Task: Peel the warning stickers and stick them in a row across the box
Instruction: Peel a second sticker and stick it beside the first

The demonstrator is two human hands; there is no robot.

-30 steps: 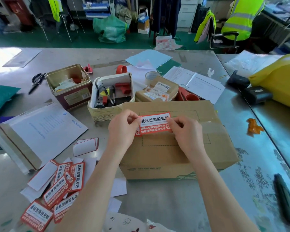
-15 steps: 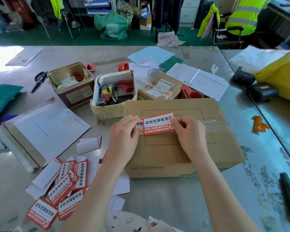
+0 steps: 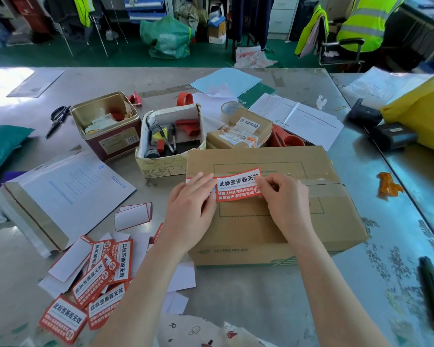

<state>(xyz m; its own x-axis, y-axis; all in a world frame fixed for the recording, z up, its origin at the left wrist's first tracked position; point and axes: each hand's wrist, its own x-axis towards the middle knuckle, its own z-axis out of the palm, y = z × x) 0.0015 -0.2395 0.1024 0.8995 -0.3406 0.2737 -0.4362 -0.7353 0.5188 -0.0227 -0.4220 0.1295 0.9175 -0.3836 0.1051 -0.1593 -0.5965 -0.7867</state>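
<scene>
The sticker (image 3: pixel 238 184) I'm working lies on top of the box (image 3: pixel 268 221), across the taped seam near the left end, red and white with its right side tilted a little up. My left hand (image 3: pixel 189 209) lies flat with straight fingers pressing the sticker's left end onto the cardboard; a strip of another sticker shows just past my fingertips at the box's left edge. My right hand (image 3: pixel 285 199) pinches the sticker's right end between thumb and curled fingers. The box sits on the metal table (image 3: pixel 261 296), right in front of me. Left of it, near my left forearm, a heap of spare stickers (image 3: pixel 95 279) lies mixed with white backing papers (image 3: pixel 133 216). Behind the box stand an open carton of pens (image 3: pixel 169 141), a tin (image 3: pixel 108 126) and a small parcel (image 3: pixel 239 132). Scissors (image 3: pixel 57 118) lie far left.
</scene>
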